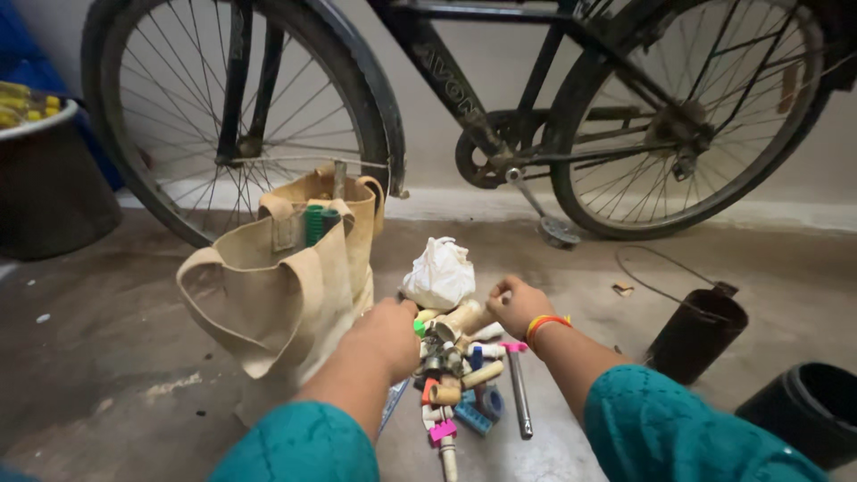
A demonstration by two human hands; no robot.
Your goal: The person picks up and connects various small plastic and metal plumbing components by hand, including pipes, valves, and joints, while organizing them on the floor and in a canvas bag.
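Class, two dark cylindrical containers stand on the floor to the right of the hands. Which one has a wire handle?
The rusty brown can, the one farther from the camera: a thin wire loop arches from its top. The black container at the frame's lower right edge shows no handle.

Dim, soft indoor light, murky shadows in the corners, wide-angle bending at edges, mostly sharp

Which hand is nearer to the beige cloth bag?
The left hand. It is right beside the beige cloth bag, at its lower right edge. The right hand is farther off, on the other side of the pile of pipe fittings.
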